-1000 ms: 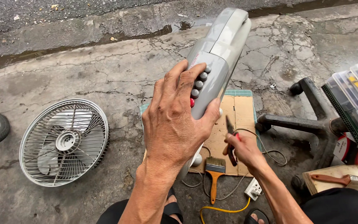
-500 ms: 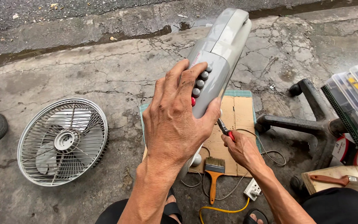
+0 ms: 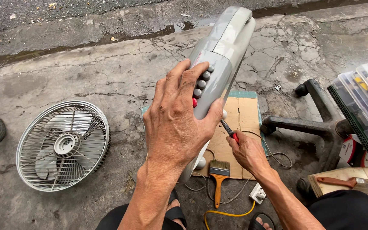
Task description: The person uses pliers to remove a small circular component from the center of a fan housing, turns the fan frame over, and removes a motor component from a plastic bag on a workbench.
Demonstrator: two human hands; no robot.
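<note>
Fan base [image 3: 224, 47] tilts up and away in your left hand [image 3: 175, 123], clamped around it; your right hand [image 3: 245, 149] pinches a screwdriver [image 3: 228, 129] just right, tip touching its underside.

place: outdoor street-side repair spot
ground: cracked concrete [image 3: 86, 72], wet gutter [image 3: 107, 36] along asphalt
work mat: cardboard sheet [image 3: 243, 119] laid on the concrete
tools: paintbrush [image 3: 219, 179], parts organiser boxes [image 3: 363, 106], power strip [image 3: 258, 194] with yellow cable [image 3: 231, 213]
repair items: fan grille [image 3: 62, 145], chair base [image 3: 311, 123]
</note>
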